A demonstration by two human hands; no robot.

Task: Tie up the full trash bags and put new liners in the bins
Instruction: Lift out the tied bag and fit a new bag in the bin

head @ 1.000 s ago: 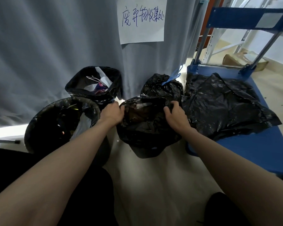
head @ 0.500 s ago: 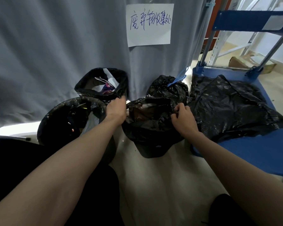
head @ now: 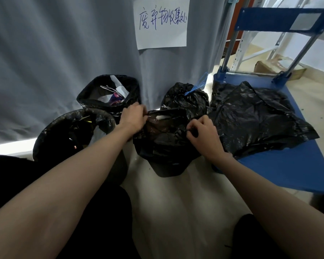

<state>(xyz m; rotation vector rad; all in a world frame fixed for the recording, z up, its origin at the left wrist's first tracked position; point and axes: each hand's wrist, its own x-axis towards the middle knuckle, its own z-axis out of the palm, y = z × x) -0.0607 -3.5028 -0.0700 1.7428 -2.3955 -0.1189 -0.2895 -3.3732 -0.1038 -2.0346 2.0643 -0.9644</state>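
Floor (head: pixel 176 212): pale, with a dark shoe (head: pixel 251 236) at the lower right.
Left hand (head: pixel 134 117): fingers curled, pinching the left rim of the bag (head: pixel 163 144).
Right hand (head: pixel 204 135): fingers curled, pinching the bag's right rim.
Bag: black, mouth open, on the floor between round bin (head: pixel 71 135) and cart (head: pixel 292 165).
Liners (head: pixel 254 116): loose black sheets spread on the blue cart.
Tied bag (head: pixel 185 98): behind the open bag, blue tie on top.
Back bin (head: pixel 108 94): lined, holds trash, against the curtain (head: pixel 54 53).
Sign (head: pixel 162 23): handwritten paper on the curtain.
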